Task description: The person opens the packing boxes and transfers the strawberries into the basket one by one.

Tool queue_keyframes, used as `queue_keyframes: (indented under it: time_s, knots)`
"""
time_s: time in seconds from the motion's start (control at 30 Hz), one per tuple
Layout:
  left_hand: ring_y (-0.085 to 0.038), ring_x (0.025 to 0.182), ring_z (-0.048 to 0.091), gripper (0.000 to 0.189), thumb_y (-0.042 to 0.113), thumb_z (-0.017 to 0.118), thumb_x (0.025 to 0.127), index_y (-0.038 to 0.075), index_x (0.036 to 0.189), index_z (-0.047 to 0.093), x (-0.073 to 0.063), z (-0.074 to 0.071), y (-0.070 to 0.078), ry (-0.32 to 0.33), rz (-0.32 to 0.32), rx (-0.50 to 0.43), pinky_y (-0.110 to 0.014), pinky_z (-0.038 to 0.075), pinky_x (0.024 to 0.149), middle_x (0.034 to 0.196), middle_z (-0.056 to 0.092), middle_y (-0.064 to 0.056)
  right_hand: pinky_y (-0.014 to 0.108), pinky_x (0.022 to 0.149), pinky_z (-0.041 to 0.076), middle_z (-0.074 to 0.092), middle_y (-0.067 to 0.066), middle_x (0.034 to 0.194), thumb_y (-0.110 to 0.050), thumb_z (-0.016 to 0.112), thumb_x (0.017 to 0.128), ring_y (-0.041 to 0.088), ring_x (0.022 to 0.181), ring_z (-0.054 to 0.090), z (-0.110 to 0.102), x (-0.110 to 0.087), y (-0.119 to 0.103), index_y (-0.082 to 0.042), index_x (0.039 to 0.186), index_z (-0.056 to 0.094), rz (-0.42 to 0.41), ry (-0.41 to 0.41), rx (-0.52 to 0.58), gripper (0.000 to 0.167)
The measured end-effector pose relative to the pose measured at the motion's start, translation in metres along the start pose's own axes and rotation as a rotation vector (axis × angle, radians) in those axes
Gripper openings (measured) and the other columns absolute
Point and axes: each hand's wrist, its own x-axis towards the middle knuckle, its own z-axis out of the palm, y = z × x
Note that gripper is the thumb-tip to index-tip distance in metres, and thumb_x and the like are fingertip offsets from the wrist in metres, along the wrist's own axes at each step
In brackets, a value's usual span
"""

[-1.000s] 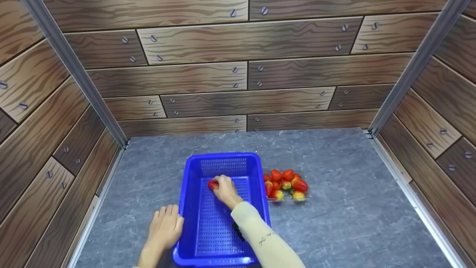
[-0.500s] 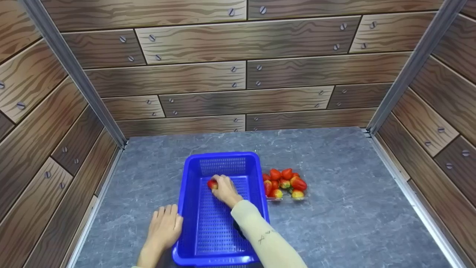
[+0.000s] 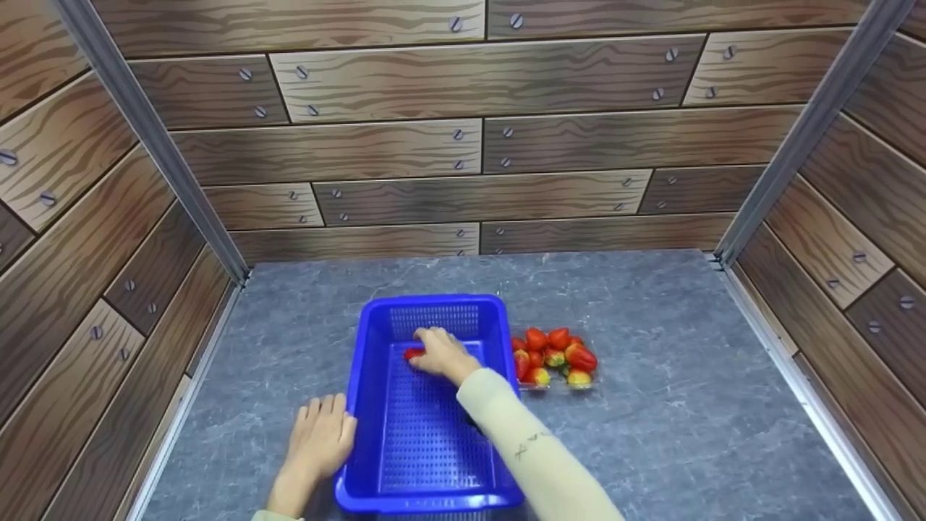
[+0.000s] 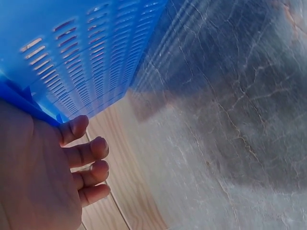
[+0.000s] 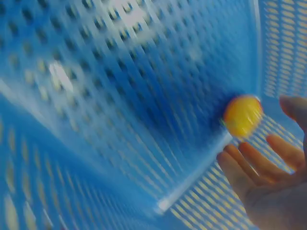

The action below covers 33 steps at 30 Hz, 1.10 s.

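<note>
A blue perforated plastic basket (image 3: 427,452) stands on the grey marbled table. Inside it, toward the far end, my right hand (image 3: 443,356) hovers with its fingers spread beside a red strawberry (image 3: 413,353). The right wrist view shows the yellowish end of that strawberry (image 5: 242,116) down in the basket, a gap between it and the fingertips (image 5: 229,149). On the basket's left side, my left hand (image 3: 318,438) lies against the rim. Its fingers (image 4: 93,148) are loosely bent and hold nothing, seen below the slotted basket wall in the left wrist view.
Just right of the basket sits a clear plastic box (image 3: 558,388) filled with several strawberries (image 3: 582,357), red and yellow-tipped. Wood-patterned panels (image 3: 477,145) wall in the table at the back and both sides.
My right hand has let go of the strawberry, opened its fingers and drawn slightly up and right. The strawberry stays in the basket. My left hand keeps its place at the rim.
</note>
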Motion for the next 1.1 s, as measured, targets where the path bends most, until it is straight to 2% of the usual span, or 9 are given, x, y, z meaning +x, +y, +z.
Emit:
queue_keyframes:
  time_s: [0.13,0.33,0.5,0.67,0.73,0.9,1.1]
  knots:
    - [-0.037,0.091,0.051,0.020,0.014,0.045,0.094,0.000,0.103,0.055,-0.001,0.000,0.000,-0.003,-0.001,0.004,-0.051,0.038,0.081,0.094,0.057,-0.016,0.045,0.095,0.049,0.066,0.016,0.121,-0.021,0.074,0.086,0.032,0.112,0.062,-0.023,0.001,0.000,-0.004,0.125,0.065,-0.061,-0.014,-0.010,0.044]
    - [-0.038,0.094,0.051,0.023,0.014,0.044,0.095,-0.001,0.107,0.055,-0.001,-0.001,0.000,-0.013,-0.011,-0.004,-0.052,0.037,0.083,0.097,0.057,-0.017,0.041,0.086,0.053,0.070,0.012,0.110,-0.023,0.070,0.089,0.027,0.100,0.067,-0.054,0.001,0.006,-0.005,0.117,0.069,-0.190,0.074,-0.046,0.033]
    - [-0.037,0.095,0.051,0.019,0.014,0.043,0.096,0.001,0.104,0.054,-0.001,-0.002,0.002,-0.033,-0.021,-0.010,-0.052,0.037,0.084,0.097,0.057,-0.017,0.042,0.076,0.055,0.071,0.011,0.100,-0.021,0.069,0.088,0.027,0.088,0.068,-0.077,-0.004,0.018,-0.005,0.107,0.072,-0.295,0.223,-0.076,0.025]
    - [-0.039,0.095,0.051,0.021,0.014,0.044,0.095,0.000,0.105,0.054,-0.002,-0.002,0.001,-0.026,-0.020,0.000,-0.053,0.037,0.083,0.097,0.057,-0.018,0.040,0.067,0.055,0.069,0.009,0.089,-0.017,0.069,0.087,0.026,0.076,0.067,-0.094,-0.010,0.044,-0.003,0.098,0.072,-0.416,0.386,-0.112,0.019]
    - [-0.039,0.096,0.051,0.022,0.014,0.044,0.095,-0.001,0.106,0.055,-0.002,-0.002,0.001,-0.027,-0.024,-0.001,-0.053,0.037,0.084,0.098,0.057,-0.019,0.039,0.066,0.055,0.068,0.007,0.088,-0.018,0.068,0.087,0.025,0.075,0.066,-0.100,-0.013,0.058,-0.004,0.097,0.072,-0.429,0.423,-0.136,0.017]
    - [-0.040,0.096,0.051,0.023,0.014,0.043,0.096,-0.002,0.108,0.055,-0.002,-0.002,0.000,-0.025,-0.026,-0.008,-0.053,0.037,0.084,0.099,0.057,-0.019,0.040,0.065,0.054,0.066,0.007,0.086,-0.016,0.068,0.085,0.024,0.074,0.065,-0.113,-0.025,0.097,-0.006,0.092,0.072,-0.384,0.467,-0.176,0.013]
    - [-0.040,0.095,0.051,0.021,0.014,0.043,0.095,-0.001,0.105,0.055,-0.001,0.001,0.002,-0.015,-0.023,-0.007,-0.053,0.037,0.084,0.097,0.057,-0.019,0.043,0.069,0.055,0.068,0.010,0.089,-0.014,0.070,0.085,0.028,0.080,0.066,-0.121,-0.045,0.141,-0.005,0.090,0.070,-0.349,0.453,-0.208,0.010]
